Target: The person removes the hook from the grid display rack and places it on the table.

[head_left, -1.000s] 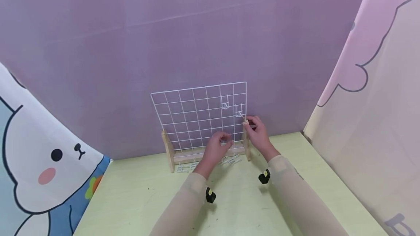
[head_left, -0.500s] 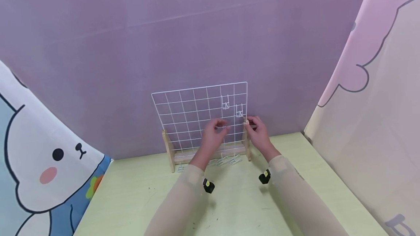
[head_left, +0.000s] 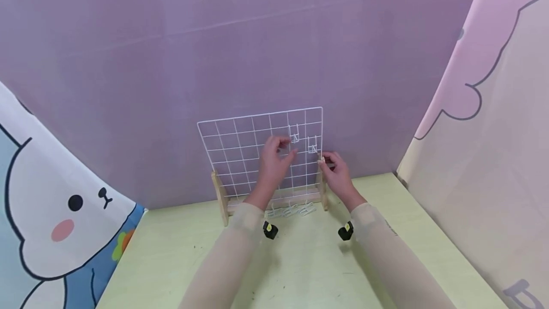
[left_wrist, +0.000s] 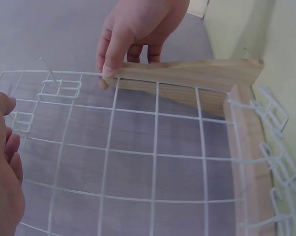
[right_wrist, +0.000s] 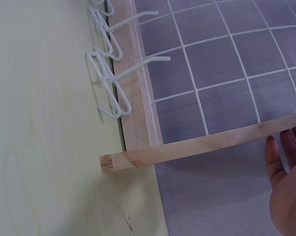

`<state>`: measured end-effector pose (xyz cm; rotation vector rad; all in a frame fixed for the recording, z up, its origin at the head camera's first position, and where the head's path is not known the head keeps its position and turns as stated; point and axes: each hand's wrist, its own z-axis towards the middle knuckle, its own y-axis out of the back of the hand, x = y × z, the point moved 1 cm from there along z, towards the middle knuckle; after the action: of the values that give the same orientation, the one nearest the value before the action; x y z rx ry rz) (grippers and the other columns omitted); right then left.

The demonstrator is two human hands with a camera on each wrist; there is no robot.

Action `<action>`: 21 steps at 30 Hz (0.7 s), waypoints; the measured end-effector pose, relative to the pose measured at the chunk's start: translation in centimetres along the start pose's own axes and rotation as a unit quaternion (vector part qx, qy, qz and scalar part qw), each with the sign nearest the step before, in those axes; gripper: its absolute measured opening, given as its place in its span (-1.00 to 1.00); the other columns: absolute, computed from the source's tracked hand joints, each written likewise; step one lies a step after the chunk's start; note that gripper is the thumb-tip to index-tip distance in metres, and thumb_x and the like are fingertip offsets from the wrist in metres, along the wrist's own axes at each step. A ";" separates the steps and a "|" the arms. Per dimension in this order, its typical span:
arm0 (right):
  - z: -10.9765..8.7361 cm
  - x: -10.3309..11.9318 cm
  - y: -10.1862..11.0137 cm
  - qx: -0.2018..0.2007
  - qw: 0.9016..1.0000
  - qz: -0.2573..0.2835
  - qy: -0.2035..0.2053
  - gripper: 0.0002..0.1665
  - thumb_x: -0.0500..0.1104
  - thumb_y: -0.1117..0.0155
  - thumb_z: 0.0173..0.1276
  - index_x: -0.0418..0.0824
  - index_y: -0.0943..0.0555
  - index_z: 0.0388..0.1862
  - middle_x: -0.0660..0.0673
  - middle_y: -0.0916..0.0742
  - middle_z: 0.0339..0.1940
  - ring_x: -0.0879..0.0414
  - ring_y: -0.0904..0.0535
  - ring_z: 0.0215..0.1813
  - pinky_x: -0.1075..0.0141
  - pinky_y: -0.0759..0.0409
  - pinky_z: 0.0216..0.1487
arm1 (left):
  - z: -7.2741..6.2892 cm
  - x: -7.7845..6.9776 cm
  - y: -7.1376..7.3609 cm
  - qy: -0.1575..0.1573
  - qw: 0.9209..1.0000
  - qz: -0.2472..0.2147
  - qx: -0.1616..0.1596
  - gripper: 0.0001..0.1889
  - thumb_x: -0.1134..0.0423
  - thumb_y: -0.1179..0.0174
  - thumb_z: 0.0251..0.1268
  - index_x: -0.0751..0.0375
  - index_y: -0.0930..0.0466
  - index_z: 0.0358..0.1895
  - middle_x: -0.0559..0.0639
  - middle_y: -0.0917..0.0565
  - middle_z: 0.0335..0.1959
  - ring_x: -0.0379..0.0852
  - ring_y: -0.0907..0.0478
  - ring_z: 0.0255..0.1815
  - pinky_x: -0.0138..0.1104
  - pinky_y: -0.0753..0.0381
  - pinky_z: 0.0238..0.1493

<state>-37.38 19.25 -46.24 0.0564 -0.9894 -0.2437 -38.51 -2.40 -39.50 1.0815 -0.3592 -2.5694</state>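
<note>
A white wire grid panel stands upright in a wooden stand. Two white wire hooks hang on its right part, an upper hook and a lower hook. My left hand is in front of the grid, just left of these hooks, fingers bent and thumb apart, with nothing visible between them. At the right edge, my right hand pinches the top of the stand's side post beside the panel's edge wire, thumb in front and fingers behind.
Several loose white hooks lie at the foot of the stand on the pale table. A purple backdrop is behind the grid, and printed cloths hang at the left and right. Small black devices sit at both wrists.
My left hand has risen along the front of the grid, from near the bottom rail up to the height of the hung hooks. The right hand keeps its pinch on the side post.
</note>
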 end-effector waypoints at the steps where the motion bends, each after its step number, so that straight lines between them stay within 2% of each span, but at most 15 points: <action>1: 0.0 0.0 0.0 0.000 1.000 0.000 -0.001 -0.69 -0.45 -0.28 0.63 -0.60 -0.62 0.24 -0.48 -0.64 0.07 -0.39 -0.59 0.06 0.17 -0.63 -0.03 | 0.2 -0.2 0.1 -0.010 1.000 0.006 0.000 -0.66 0.30 -0.54 0.39 0.25 -0.70 0.14 0.04 -0.67 0.04 0.00 -0.65 0.09 -0.12 -0.71 0.18; 6: 0.1 0.1 0.1 0.002 1.000 -0.001 -0.001 -0.70 -0.45 -0.27 0.63 -0.60 -0.62 0.24 -0.49 -0.63 0.07 -0.43 -0.59 0.06 0.10 -0.63 -0.02 | 0.9 -0.7 0.3 -0.039 0.999 0.022 -0.001 -0.66 0.29 -0.55 0.40 0.26 -0.71 0.13 0.02 -0.68 0.04 -0.02 -0.65 0.09 -0.16 -0.71 0.18; 12: 0.1 0.1 0.3 0.004 1.000 -0.001 -0.003 -0.69 -0.43 -0.26 0.64 -0.59 -0.61 0.26 -0.49 -0.63 0.08 -0.40 -0.58 0.09 0.22 -0.61 0.00 | 1.4 -1.3 0.1 -0.063 0.998 0.015 -0.002 -0.68 0.35 -0.57 0.36 0.29 -0.73 0.09 0.09 -0.69 0.04 0.05 -0.65 0.09 -0.07 -0.71 0.20; 16: 0.0 0.1 0.4 0.003 1.000 -0.003 -0.002 -0.69 -0.43 -0.27 0.64 -0.59 -0.62 0.25 -0.48 -0.63 0.08 -0.36 -0.58 0.08 0.27 -0.60 -0.02 | 1.6 -1.3 -0.1 -0.068 0.998 0.017 0.002 -0.70 0.31 -0.57 0.39 0.30 -0.74 0.08 0.09 -0.69 0.02 0.05 -0.65 0.08 -0.06 -0.71 0.20; 21: 0.0 0.1 0.5 -0.001 1.000 -0.006 0.001 -0.69 -0.45 -0.28 0.63 -0.60 -0.62 0.24 -0.48 -0.64 0.06 -0.37 -0.60 0.06 0.22 -0.62 -0.01 | 1.9 -1.4 -0.4 -0.077 0.997 0.022 0.002 -0.73 0.34 -0.57 0.37 0.25 -0.75 0.05 0.06 -0.69 0.02 0.01 -0.66 0.07 -0.13 -0.72 0.19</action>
<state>-37.29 19.73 -46.08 0.0613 -0.9864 -0.2541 -39.05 -1.25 -37.43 0.8676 -0.4202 -2.6204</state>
